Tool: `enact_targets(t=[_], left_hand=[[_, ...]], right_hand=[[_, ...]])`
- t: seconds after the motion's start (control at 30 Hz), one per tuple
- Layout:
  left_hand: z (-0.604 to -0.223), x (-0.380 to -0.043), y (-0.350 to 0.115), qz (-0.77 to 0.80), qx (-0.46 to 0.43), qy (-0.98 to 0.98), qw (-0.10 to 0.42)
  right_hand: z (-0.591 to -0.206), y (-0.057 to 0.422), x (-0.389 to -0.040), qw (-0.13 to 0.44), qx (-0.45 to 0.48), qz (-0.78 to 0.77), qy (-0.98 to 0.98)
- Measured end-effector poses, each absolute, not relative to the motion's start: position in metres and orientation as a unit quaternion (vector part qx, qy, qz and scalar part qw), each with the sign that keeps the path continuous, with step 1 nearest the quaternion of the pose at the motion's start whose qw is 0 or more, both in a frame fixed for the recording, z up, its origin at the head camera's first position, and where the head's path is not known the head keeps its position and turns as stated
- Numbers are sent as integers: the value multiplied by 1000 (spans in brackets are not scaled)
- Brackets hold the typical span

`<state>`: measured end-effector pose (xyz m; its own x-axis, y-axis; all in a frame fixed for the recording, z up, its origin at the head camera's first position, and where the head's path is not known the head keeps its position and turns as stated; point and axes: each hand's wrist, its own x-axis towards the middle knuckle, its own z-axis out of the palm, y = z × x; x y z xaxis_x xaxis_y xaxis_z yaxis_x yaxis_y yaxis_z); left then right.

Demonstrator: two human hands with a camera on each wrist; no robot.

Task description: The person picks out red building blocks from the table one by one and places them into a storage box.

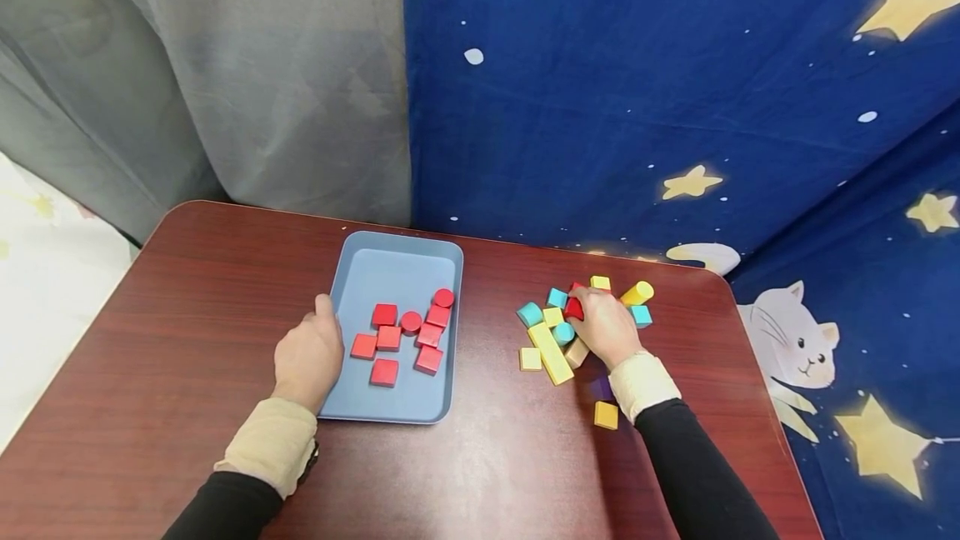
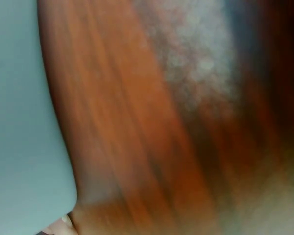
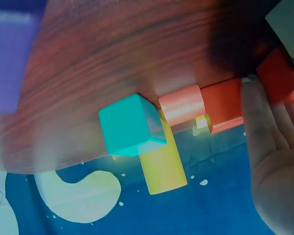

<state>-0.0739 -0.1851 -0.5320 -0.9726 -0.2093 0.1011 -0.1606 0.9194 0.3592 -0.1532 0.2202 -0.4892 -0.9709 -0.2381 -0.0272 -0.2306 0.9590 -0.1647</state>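
Observation:
My left hand [image 1: 309,357] grips the left rim of a blue-grey tray [image 1: 393,242], which holds several red blocks [image 1: 385,372], both squared and round. A corner of the tray [image 2: 24,117] fills the left side of the left wrist view. Over on the right, my right hand [image 1: 606,327] reaches into a loose group of coloured blocks, its fingers on a red block [image 1: 573,308]. In the right wrist view the fingers [image 3: 257,117] lie against that red block [image 3: 279,76], beside another red block [image 3: 225,103] and a round red one [image 3: 182,105].
Around the right hand lie a long yellow block [image 1: 551,354], a teal half-round block [image 1: 529,314], a yellow cylinder [image 1: 637,293] and a teal cube [image 1: 641,316]. Nearer the body are an orange-yellow block [image 1: 606,416] and a purple block [image 1: 602,388]. Curtains [image 1: 525,148] hang behind the table.

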Motion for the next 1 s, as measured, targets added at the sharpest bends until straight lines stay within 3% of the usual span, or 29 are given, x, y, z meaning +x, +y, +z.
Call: enact_targets(t=[0.43,1.0], left_hand=[[-533,-74,-185,-175,94,-978,71],[-533,-74,-185,-173,93,-978,76]], right_hand=[[-483,216,-145,-49,-111,-106,987],[-451,168,-120,-71,-196,-131,969]])
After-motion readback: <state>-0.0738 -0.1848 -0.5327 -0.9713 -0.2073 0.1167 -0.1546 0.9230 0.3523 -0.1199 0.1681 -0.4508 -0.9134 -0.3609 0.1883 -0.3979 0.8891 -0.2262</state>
